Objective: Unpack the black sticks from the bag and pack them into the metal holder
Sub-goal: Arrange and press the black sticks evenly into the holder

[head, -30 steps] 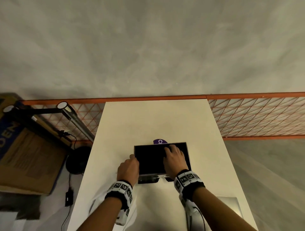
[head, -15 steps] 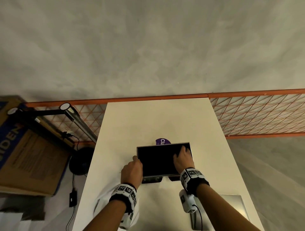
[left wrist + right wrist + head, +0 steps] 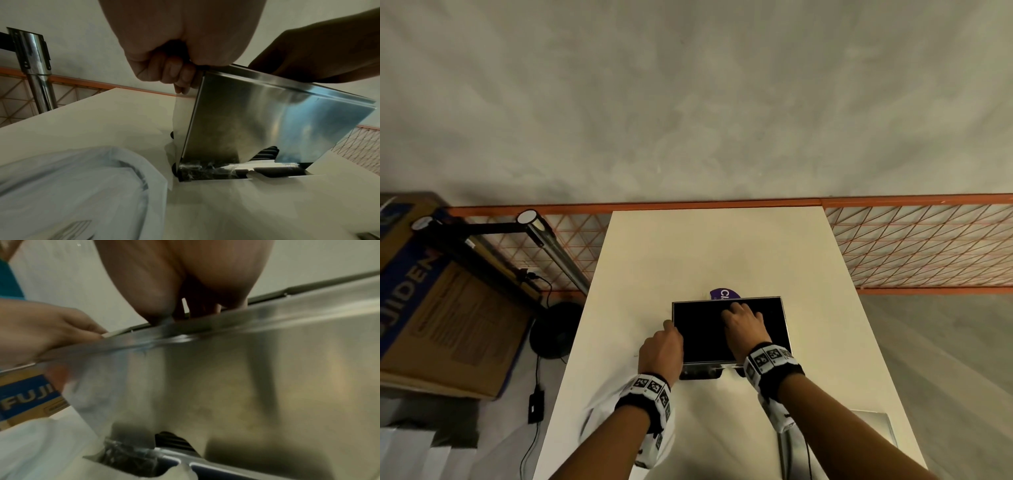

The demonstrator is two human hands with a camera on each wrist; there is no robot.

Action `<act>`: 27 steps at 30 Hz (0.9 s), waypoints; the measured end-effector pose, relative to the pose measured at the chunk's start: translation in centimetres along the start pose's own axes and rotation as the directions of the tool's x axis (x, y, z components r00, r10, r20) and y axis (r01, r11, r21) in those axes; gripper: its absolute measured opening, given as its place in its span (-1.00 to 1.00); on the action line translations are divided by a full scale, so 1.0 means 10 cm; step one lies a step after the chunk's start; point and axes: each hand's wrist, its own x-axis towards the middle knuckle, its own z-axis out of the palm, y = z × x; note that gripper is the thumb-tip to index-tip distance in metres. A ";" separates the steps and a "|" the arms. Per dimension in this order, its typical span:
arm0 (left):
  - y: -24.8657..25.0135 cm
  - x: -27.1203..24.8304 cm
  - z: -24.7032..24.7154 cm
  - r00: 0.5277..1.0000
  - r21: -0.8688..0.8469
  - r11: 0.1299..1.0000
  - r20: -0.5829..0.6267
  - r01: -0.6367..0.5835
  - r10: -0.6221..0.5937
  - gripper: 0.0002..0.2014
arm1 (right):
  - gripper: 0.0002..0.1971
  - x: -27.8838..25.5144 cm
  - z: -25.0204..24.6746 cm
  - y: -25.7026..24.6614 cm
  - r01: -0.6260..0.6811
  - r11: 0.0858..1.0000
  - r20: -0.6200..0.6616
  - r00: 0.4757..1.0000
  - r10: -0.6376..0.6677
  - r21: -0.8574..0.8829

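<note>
The metal holder (image 3: 702, 370) stands in the middle of the white table (image 3: 715, 253), its open top dark with black sticks (image 3: 698, 332). My left hand (image 3: 662, 346) grips the holder's left rim, with fingers curled at the corner in the left wrist view (image 3: 174, 71). My right hand (image 3: 743, 325) reaches into the open top, its spread fingers lying on the sticks. The holder's shiny front wall (image 3: 267, 113) (image 3: 246, 386) has a low slot where black sticks (image 3: 267, 152) (image 3: 172, 441) show. A pale plastic bag (image 3: 599, 411) (image 3: 82, 186) lies on the table under my left wrist.
A purple label (image 3: 724, 294) pokes out behind the holder. A flat metal piece (image 3: 873, 431) lies at the table's front right. An orange mesh rail (image 3: 928, 246) runs behind the table. A cardboard box (image 3: 448, 308) and a lamp arm (image 3: 541, 233) stand to the left.
My right hand slid over the sticks to the holder's right side, then back toward the middle. My left hand has stayed on the left rim.
</note>
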 end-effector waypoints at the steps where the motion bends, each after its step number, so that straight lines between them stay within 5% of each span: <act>1: 0.00 0.01 0.00 1.000 0.002 1.000 0.002 0.004 -0.004 -0.84 | -0.75 0.00 -0.01 0.04 -0.011 1.000 -0.012 1.000 0.012 0.014; 7: 0.00 0.04 0.00 1.000 -0.005 1.000 0.001 0.000 0.000 -0.82 | -0.71 -0.18 0.06 0.09 0.119 0.993 -0.098 0.988 -0.119 -0.009; 10: 0.00 0.05 -0.01 1.000 -0.008 1.000 0.001 -0.006 0.006 -0.83 | -0.65 -0.23 0.10 0.15 -0.062 0.979 -0.202 0.974 0.101 0.192; 12: 0.00 0.06 -0.01 1.000 -0.007 1.000 0.001 -0.008 0.008 -0.84 | -0.57 -0.23 0.10 0.21 -0.280 0.890 -0.138 0.928 0.347 0.360; 14: 0.01 0.05 0.00 1.000 -0.013 1.000 -0.002 -0.009 0.009 -0.84 | -0.48 -0.20 0.12 0.24 -0.395 0.815 -0.023 0.895 0.446 0.423; 20: 0.00 0.00 0.00 1.000 -0.023 1.000 -0.007 -0.001 0.001 -0.82 | -0.54 -0.04 0.07 0.26 -0.500 0.687 0.121 0.844 0.522 0.527; 27: 0.00 0.00 0.00 1.000 0.003 1.000 0.010 0.005 -0.005 -0.84 | -0.50 -0.07 0.09 0.29 -0.483 0.720 0.106 0.858 0.503 0.498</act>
